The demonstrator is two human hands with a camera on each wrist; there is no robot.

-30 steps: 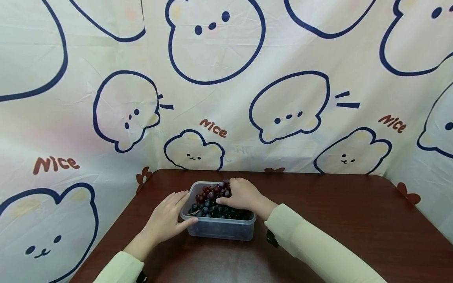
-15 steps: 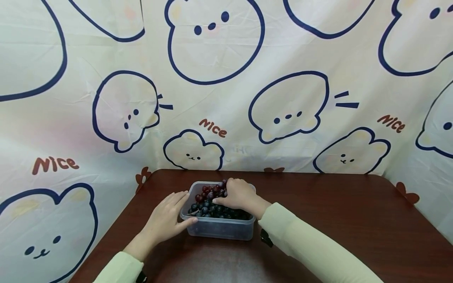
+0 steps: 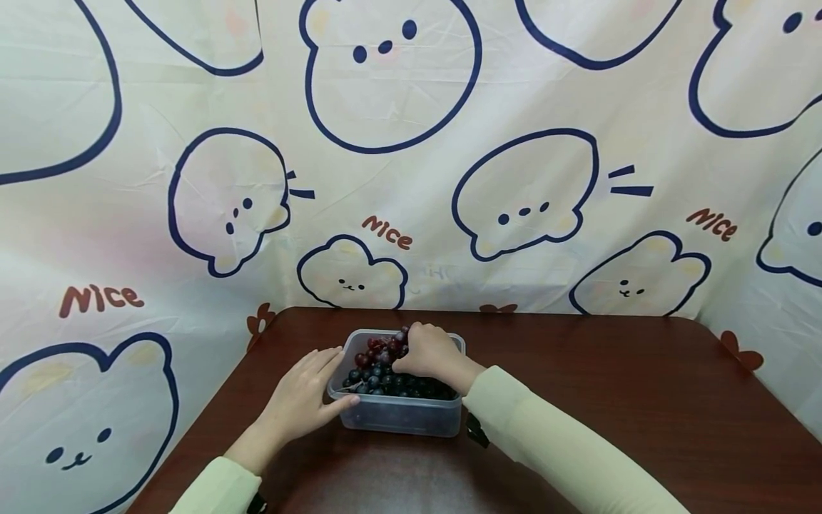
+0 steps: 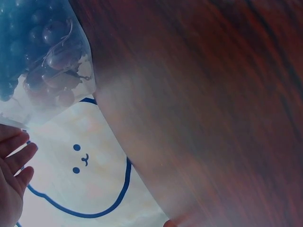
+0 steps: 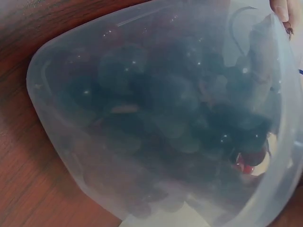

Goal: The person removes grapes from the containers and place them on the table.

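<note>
A clear plastic box point(image 3: 401, 416) on the table holds dark blue-black grapes point(image 3: 374, 385) and, towards the back, a bunch of red grapes point(image 3: 379, 351). My left hand point(image 3: 302, 396) rests at the box's left end, fingers straight along the rim and thumb at the front corner. Reaching in over the right half, my right hand point(image 3: 432, 353) grips grapes with curled fingers; its fingertips are hidden among them. Through the box wall point(image 5: 142, 118) in the right wrist view the grapes look hazy. The left wrist view shows grapes point(image 4: 52, 52) behind the plastic too.
The dark brown wooden table point(image 3: 610, 400) extends on both sides of the box. Behind it hangs a pale cloth point(image 3: 424, 178) printed with cartoon bears and the word Nice, which also runs along the left and right sides.
My right hand has shifted slightly left in the box, and its thumb has tucked in closer to the grapes. The left hand and the box stay in place.
</note>
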